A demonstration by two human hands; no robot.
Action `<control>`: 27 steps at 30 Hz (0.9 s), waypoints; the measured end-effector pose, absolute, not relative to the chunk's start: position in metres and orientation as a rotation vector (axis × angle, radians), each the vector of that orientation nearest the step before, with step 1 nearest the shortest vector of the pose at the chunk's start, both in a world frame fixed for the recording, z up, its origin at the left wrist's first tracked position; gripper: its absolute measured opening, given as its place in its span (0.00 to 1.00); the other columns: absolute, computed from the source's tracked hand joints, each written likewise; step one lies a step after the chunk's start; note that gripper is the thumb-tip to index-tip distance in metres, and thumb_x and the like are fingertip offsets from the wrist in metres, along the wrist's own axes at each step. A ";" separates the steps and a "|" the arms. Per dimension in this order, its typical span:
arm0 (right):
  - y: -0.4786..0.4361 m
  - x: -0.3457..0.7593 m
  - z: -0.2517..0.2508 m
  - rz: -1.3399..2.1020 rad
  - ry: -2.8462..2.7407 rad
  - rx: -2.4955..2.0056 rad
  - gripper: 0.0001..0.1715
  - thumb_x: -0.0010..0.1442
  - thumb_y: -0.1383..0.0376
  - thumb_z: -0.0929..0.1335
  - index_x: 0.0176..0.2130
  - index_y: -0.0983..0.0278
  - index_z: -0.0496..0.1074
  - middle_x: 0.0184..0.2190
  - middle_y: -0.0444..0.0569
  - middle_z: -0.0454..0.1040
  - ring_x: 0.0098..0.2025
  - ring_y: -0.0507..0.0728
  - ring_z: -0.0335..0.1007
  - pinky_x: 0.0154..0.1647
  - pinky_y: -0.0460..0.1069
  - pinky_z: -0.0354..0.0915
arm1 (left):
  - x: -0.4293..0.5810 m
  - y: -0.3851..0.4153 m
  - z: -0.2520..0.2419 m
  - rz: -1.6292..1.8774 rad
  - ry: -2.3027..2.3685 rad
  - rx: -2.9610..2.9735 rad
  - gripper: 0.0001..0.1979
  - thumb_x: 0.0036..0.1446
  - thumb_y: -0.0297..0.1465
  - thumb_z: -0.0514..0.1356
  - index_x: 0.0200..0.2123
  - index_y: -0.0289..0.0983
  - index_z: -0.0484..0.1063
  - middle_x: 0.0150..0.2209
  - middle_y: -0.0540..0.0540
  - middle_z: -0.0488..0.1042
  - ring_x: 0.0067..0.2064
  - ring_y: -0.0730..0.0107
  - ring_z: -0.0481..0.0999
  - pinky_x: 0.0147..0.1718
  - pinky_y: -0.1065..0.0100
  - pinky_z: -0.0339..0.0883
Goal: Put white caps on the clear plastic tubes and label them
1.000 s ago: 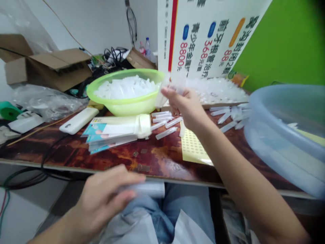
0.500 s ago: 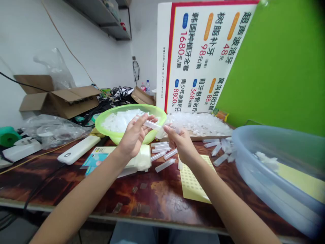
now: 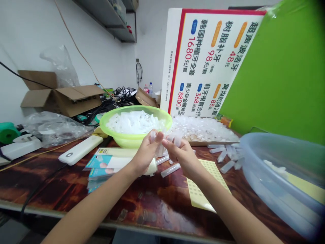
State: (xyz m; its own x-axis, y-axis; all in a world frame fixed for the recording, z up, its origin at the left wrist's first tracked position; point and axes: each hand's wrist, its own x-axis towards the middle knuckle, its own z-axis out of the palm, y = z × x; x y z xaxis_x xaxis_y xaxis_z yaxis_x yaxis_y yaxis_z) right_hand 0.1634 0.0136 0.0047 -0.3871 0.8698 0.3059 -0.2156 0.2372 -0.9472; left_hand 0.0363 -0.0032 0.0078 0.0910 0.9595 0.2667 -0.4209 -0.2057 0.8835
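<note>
My left hand is closed around a translucent plastic tube, mostly hidden by the fingers. Beside it, nearly thumb to thumb, my right hand is closed on small clear plastic pieces; their exact kind is unclear. Below the hands, several translucent tubes lie on the dark table. Just behind stands a green bowl heaped with clear plastic parts. A yellow sticker sheet with rows of small marks lies partly under my right forearm.
On the right is a large blue translucent basin. A cardboard tray piled with clear pieces sits at the back, before a printed sign. Blue-and-white packets, a white power strip and an open carton are on the left.
My hands have come closer together and lower in view. The long tube that stuck out between them is now mostly covered by my fingers. The view has shifted slightly.
</note>
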 end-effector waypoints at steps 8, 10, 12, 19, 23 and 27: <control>0.014 0.173 0.013 1.305 -1.606 -0.673 0.20 0.54 0.49 0.70 0.30 0.64 0.69 0.13 0.35 0.54 0.15 0.46 0.44 0.14 0.44 0.43 | 0.033 -0.010 0.012 1.242 0.560 1.310 0.19 0.56 0.40 0.63 0.47 0.37 0.66 0.45 0.42 0.74 0.48 0.59 0.73 0.48 0.62 0.63; 0.017 0.176 0.014 1.368 -1.663 -0.709 0.20 0.52 0.50 0.71 0.30 0.64 0.68 0.14 0.35 0.55 0.15 0.45 0.45 0.14 0.43 0.44 | 0.030 -0.009 0.013 1.193 0.561 1.403 0.18 0.57 0.35 0.62 0.49 0.37 0.68 0.49 0.41 0.73 0.52 0.58 0.71 0.52 0.63 0.61; 0.018 0.177 0.014 1.420 -1.620 -0.730 0.21 0.51 0.49 0.71 0.27 0.63 0.66 0.14 0.35 0.54 0.15 0.45 0.44 0.14 0.42 0.44 | 0.028 -0.007 0.013 1.159 0.599 1.461 0.19 0.56 0.31 0.62 0.51 0.38 0.67 0.50 0.42 0.72 0.52 0.59 0.70 0.52 0.63 0.61; 0.019 0.166 0.001 1.395 -1.466 -0.743 0.26 0.53 0.44 0.68 0.25 0.61 0.58 0.13 0.34 0.53 0.14 0.46 0.43 0.13 0.43 0.43 | 0.022 0.004 0.006 1.330 0.957 1.581 0.19 0.47 0.29 0.67 0.45 0.38 0.72 0.41 0.42 0.75 0.43 0.57 0.73 0.40 0.64 0.68; 0.021 0.160 -0.008 1.355 -1.304 -0.670 0.22 0.58 0.44 0.63 0.34 0.59 0.58 0.18 0.34 0.58 0.14 0.47 0.47 0.13 0.43 0.48 | 0.026 0.002 0.009 1.448 0.960 1.414 0.16 0.48 0.35 0.67 0.40 0.37 0.71 0.33 0.47 0.73 0.35 0.64 0.73 0.31 0.70 0.68; 0.019 0.155 -0.013 1.123 -1.254 -0.652 0.16 0.57 0.55 0.69 0.31 0.61 0.60 0.22 0.36 0.60 0.21 0.47 0.56 0.21 0.42 0.57 | 0.033 -0.004 0.013 1.378 0.849 1.300 0.15 0.50 0.36 0.66 0.37 0.35 0.68 0.33 0.48 0.72 0.34 0.71 0.72 0.31 0.71 0.68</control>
State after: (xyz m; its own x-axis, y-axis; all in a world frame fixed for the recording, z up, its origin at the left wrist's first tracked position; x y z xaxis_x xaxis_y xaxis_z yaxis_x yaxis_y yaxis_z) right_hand 0.1547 0.0187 -0.0132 -0.0716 0.9141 0.3990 -0.2959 0.3626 -0.8837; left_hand 0.0331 -0.0044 0.0125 0.0981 0.9609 0.2588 -0.2005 -0.2357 0.9509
